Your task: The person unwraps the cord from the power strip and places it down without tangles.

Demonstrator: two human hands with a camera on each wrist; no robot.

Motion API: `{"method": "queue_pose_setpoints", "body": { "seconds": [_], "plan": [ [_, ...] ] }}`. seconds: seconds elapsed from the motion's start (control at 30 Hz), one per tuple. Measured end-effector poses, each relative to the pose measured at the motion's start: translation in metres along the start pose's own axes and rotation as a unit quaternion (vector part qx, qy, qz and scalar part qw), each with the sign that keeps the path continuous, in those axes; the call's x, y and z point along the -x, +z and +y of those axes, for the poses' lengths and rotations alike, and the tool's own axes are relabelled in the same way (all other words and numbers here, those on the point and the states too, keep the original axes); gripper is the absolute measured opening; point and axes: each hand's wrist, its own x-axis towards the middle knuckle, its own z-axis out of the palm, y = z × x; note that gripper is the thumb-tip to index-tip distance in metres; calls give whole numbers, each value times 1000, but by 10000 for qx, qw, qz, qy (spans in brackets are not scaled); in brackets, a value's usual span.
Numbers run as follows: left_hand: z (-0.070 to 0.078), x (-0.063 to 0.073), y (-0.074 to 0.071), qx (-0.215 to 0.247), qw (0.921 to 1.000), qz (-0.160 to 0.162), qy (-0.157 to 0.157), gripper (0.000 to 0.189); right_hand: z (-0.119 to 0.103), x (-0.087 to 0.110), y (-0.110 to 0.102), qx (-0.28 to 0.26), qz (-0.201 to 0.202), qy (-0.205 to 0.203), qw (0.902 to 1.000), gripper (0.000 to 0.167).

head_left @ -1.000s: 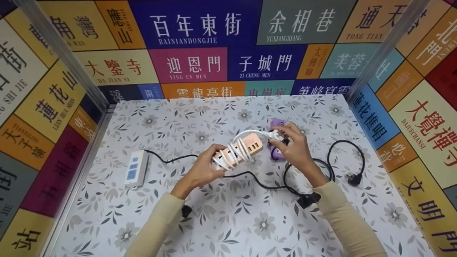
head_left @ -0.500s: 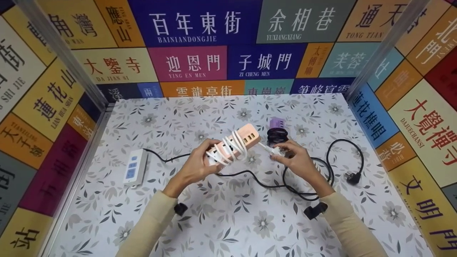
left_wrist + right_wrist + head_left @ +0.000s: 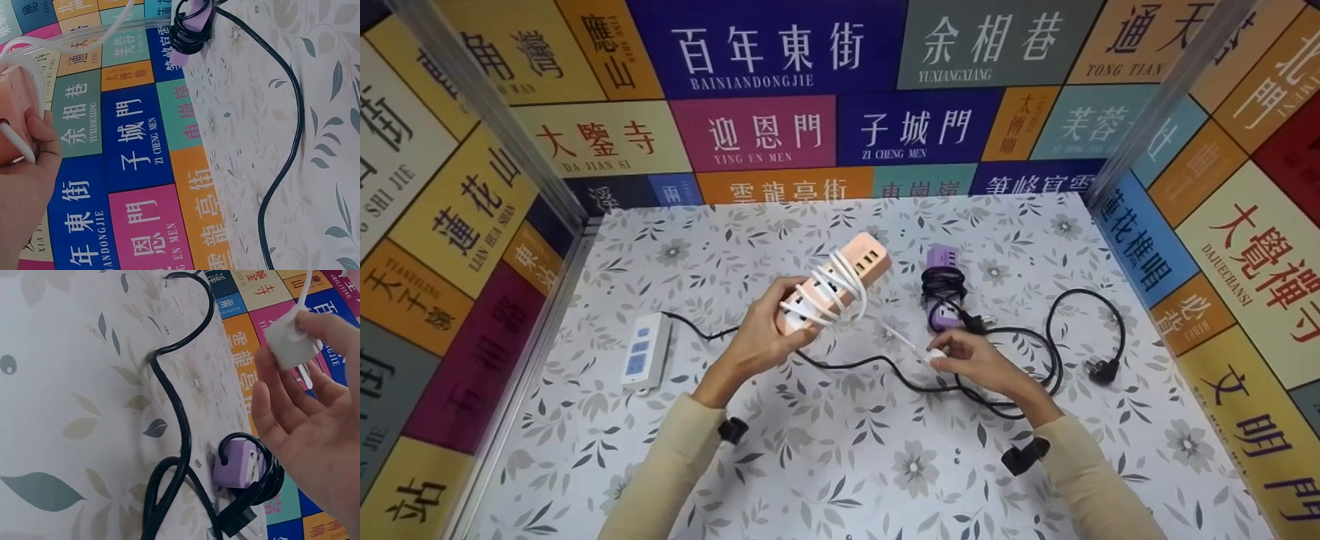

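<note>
- Left hand point(image 3: 757, 334) grips the peach power strip point(image 3: 831, 289); right hand point(image 3: 979, 364) pinches its white plug point(image 3: 292, 340).
- Floral tabletop point(image 3: 825, 465), below both hands.
- Peach power strip, tilted above the tabletop, wound with white cord point(image 3: 851, 277).
- White power strip point(image 3: 641, 352), on the tabletop, left.
- Purple power strip point(image 3: 941, 257), wrapped in black cord point(image 3: 943, 282), near the right hand.

Colourful sign-patterned walls point(image 3: 765, 45), leaf-and-flower-print tabletop point(image 3: 840, 465), clear corner strips point(image 3: 1166, 97)

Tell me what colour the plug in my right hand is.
White; the plug shows best in the right wrist view.
</note>
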Motion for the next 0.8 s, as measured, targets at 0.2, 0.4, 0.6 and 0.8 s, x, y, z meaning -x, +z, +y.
{"method": "queue_pose_setpoints", "body": {
  "seconds": [0.2,0.4,0.6,0.8],
  "plan": [
    [-3,-2,1,-230,9996,155,-103,62,9,4,0,210,-877,237,9956,33],
    [-6,-5,5,-270,9993,221,-112,63,10,2,13,14,-907,-85,9958,34],
    [-6,-7,7,-346,9987,359,-103,63,7,-2,25,231,106,29,9997,38],
    [-7,-7,8,-385,9985,395,-67,62,13,-4,29,335,806,-14,9962,33]
  ]
}}
